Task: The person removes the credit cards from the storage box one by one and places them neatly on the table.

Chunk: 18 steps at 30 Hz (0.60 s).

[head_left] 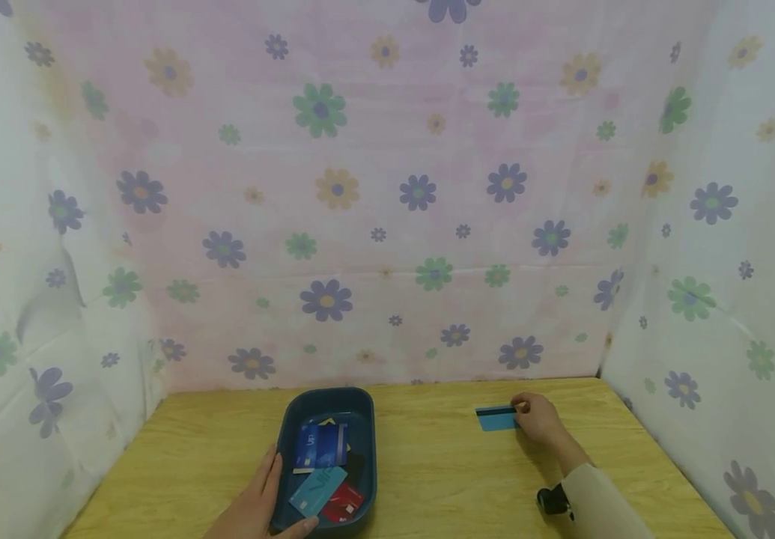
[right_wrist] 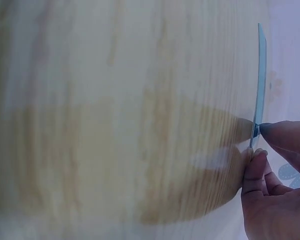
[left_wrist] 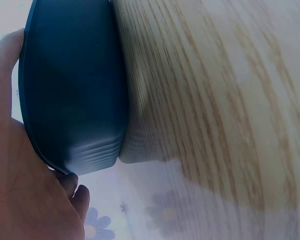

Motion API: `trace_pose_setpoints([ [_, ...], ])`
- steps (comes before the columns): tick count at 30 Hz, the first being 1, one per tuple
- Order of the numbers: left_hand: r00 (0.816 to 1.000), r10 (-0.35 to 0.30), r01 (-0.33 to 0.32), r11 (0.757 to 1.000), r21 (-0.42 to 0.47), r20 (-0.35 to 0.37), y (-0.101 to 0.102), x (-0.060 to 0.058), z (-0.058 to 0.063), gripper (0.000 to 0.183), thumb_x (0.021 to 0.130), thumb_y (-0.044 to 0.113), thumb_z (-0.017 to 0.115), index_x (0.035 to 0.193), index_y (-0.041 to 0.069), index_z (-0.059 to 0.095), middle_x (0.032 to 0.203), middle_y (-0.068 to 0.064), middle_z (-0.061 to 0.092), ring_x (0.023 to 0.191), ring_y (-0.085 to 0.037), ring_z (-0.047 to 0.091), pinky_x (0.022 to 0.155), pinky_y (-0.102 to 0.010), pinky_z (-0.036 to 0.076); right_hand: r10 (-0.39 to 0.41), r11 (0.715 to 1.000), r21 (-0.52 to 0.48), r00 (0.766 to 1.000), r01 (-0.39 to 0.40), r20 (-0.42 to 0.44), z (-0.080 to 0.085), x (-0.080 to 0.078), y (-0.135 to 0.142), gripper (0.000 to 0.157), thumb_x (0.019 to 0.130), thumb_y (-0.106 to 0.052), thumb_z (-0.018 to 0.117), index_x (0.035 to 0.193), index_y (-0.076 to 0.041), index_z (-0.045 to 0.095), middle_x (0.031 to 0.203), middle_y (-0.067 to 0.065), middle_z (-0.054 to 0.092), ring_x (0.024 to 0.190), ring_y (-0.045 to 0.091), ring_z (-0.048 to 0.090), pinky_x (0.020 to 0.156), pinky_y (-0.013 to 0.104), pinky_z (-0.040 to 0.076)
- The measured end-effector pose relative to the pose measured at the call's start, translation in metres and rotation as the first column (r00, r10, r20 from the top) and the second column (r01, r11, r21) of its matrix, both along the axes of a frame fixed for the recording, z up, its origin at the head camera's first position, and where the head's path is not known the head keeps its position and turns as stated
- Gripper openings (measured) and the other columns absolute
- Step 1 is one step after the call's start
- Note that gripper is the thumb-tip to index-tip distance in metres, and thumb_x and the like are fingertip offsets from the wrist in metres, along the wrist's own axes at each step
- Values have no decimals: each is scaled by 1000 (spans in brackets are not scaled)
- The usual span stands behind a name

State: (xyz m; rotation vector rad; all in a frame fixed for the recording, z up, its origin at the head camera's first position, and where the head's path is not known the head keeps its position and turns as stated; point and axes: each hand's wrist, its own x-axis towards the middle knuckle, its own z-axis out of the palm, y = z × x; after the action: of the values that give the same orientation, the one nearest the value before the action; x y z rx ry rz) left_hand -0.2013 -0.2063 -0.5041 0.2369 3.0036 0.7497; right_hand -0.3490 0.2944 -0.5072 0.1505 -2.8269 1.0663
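Note:
My right hand [head_left: 539, 421] pinches a light blue bank card [head_left: 496, 419] by its right end, with the card's black stripe along the far edge. In the right wrist view the card [right_wrist: 261, 75] shows nearly edge-on between the thumb and fingers of that hand [right_wrist: 277, 185]. A dark blue plastic bin [head_left: 370, 449] is gripped at its near left corner by my left hand [head_left: 252, 498], fingers along the side wall and thumb over the near rim. Inside the bin lie a dark blue card [head_left: 320, 448], a teal card [head_left: 317, 490] and a red card [head_left: 344, 503], partly overlapping.
The bin stands on a yellow wood-grain table [head_left: 427, 464]. A small black object [head_left: 552, 501] shows beside the right sleeve [head_left: 599, 501]. Flower-patterned cloth [head_left: 374, 224] hangs behind the table and along both sides.

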Motion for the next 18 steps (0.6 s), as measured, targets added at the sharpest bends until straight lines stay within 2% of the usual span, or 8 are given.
trace_pose_setpoints([
  [8,1000,0,0,1000,2,7,-1,-2,0,123,80,73,70,156,-12,23,165,-32,16,132,-56,48,95,-68,49,1,1000,21,1000,0,-14,4,1,-1,25,90,6,62,114,11,66,96,18,68,87,31,64,74,48,55],
  [18,999,-17,17,1000,4,-30,-3,-3,-6,123,79,73,72,155,-13,27,164,-32,17,132,-55,48,96,-65,50,16,1000,7,1000,-16,-5,-2,-1,3,30,90,2,64,119,10,63,104,23,68,98,40,65,81,52,56],
])
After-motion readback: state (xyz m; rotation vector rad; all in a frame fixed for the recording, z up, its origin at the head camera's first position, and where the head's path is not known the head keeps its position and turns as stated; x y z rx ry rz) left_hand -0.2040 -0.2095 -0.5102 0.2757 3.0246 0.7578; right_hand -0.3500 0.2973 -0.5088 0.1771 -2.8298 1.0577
